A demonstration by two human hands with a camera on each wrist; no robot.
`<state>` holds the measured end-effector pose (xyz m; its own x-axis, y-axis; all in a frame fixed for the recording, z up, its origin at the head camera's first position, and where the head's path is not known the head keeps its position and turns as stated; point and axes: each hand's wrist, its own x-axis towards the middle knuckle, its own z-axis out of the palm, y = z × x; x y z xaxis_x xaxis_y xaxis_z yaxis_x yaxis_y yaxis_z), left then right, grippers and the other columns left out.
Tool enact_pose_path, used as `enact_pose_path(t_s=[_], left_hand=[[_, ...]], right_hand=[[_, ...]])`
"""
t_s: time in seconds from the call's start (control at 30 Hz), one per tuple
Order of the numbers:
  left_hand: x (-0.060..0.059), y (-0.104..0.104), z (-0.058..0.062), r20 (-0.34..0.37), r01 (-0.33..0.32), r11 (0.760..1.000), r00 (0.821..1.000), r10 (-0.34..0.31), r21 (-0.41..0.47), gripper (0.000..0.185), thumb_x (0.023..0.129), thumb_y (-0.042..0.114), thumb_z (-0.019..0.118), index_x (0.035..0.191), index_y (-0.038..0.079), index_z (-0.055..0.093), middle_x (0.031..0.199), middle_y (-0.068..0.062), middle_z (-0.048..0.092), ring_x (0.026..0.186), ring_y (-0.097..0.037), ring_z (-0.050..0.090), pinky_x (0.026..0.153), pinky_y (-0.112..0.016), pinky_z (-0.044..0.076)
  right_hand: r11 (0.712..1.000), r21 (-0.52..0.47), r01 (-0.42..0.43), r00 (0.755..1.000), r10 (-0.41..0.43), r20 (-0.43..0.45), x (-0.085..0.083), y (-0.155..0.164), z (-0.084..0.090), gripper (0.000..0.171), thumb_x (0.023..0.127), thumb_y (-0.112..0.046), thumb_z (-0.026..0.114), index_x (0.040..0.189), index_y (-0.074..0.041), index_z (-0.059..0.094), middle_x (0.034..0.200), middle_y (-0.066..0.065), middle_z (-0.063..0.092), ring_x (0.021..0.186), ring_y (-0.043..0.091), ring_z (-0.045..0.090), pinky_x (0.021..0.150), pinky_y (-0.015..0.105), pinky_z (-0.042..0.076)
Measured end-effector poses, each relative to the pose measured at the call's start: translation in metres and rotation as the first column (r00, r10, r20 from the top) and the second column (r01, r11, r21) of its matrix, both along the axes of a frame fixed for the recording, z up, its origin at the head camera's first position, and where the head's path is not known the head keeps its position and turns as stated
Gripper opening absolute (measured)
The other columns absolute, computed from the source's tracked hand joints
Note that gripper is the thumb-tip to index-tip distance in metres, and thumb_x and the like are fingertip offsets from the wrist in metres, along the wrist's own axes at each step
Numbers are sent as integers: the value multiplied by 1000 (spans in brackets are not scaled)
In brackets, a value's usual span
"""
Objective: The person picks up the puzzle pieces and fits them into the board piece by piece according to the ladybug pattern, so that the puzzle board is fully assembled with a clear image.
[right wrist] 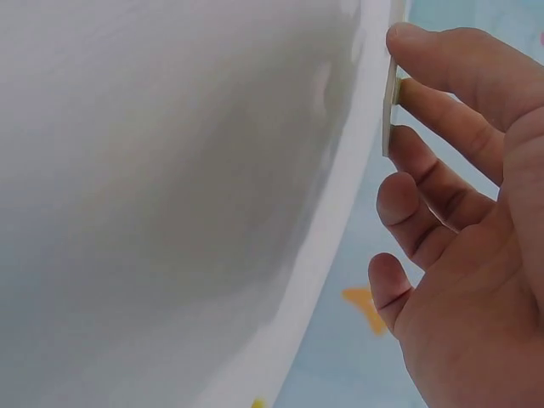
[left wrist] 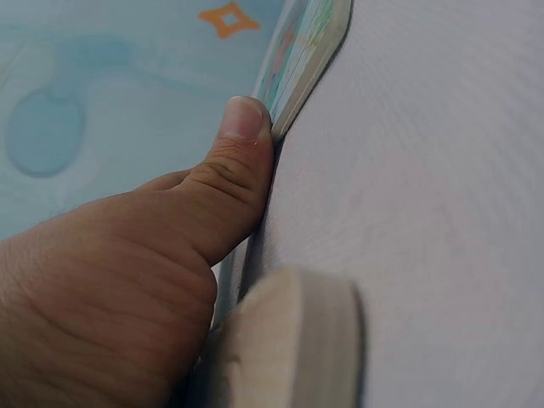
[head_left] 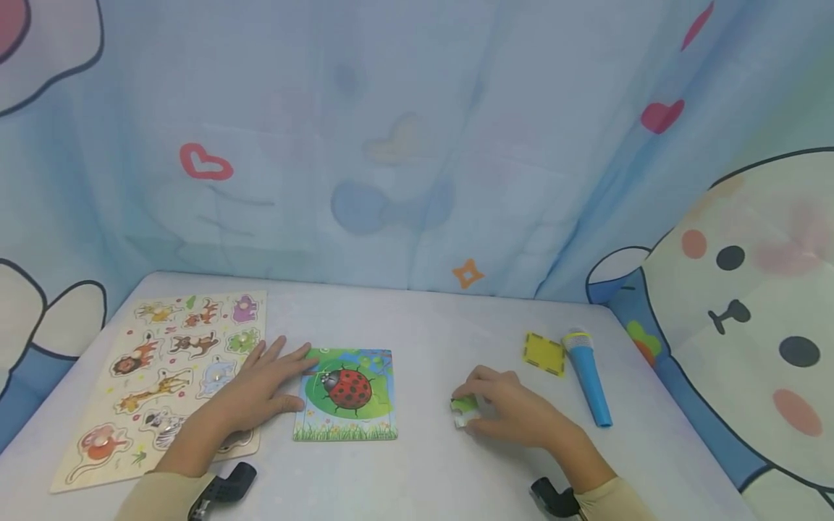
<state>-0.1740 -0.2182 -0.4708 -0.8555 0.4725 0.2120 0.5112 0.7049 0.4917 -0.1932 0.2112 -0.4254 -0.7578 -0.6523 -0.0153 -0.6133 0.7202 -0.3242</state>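
Your bench (head_left: 417, 470) carries everything here, and the largest thing on it is the animal peg puzzle board (head_left: 124, 405) at your left. Every recess you can see in it holds its animal: lion, giraffe, zebra and the rest sit flush, so that board looks complete, though your left forearm hides its near right corner.

Next in size is the ladybird puzzle tray (head_left: 345, 394), just right of that board. Most of its picture is in place: the red ladybird, the green ground, the grass strip along the near edge. The head view does not let you tell for sure where a gap remains, so judge it as nearly finished, with at least one piece outstanding.

Your left hand (head_left: 260, 387) lies flat with fingers spread, resting across the peg board's right edge and onto the tray's left side; in the left wrist view your thumb (left wrist: 229, 178) presses against the tray's edge, steadying it.

Right of the tray, well apart from it, your right hand (head_left: 511, 409) pinches the green puzzle piece (head_left: 464, 411) between thumb and curled fingers, low over the bench. The right wrist view shows the piece edge-on (right wrist: 391, 115) against your fingertips (right wrist: 408, 38). That piece is what is left to seat.

Farther right lie a blue toy microphone (head_left: 588, 376) and, just beside it, a small yellow square tile (head_left: 544, 354), neither inside any tray.
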Motion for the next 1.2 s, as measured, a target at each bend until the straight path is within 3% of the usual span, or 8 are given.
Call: enact_pose_path(t_s=[0.47, 0.9, 1.2], left_hand=[[0, -1, 1, -9, -8, 1000, 1000, 8, 1, 66, 86, 43, 68, 143, 13, 52, 154, -12, 35, 142, -50, 12, 114, -62, 0], [-2, -1, -3, 3, -12, 1000, 1000, 12, -10, 67, 86, 43, 68, 144, 14, 50, 154, -11, 34, 143, -48, 11, 115, -61, -2], [-2, -1, -1, 2, -15, 1000, 1000, 15, -9, 67, 87, 43, 67, 144, 14, 50, 155, -11, 34, 144, -47, 10, 115, -60, -2]], right_hand=[[990, 6, -143, 990, 143, -3, -8, -62, 0, 37, 82, -25, 78, 118, -24, 69, 105, -16, 56, 98, 0, 53, 86, 34, 37], [983, 18, -181, 983, 181, 20, -10, -99, -2, 37, 81, -29, 77, 117, -23, 70, 106, -14, 56, 97, 2, 52, 85, 30, 36], [967, 49, -250, 968, 251, -18, -10, -120, -6, 37, 80, -32, 78, 116, -24, 71, 103, -14, 57, 95, 1, 51, 82, 27, 35]])
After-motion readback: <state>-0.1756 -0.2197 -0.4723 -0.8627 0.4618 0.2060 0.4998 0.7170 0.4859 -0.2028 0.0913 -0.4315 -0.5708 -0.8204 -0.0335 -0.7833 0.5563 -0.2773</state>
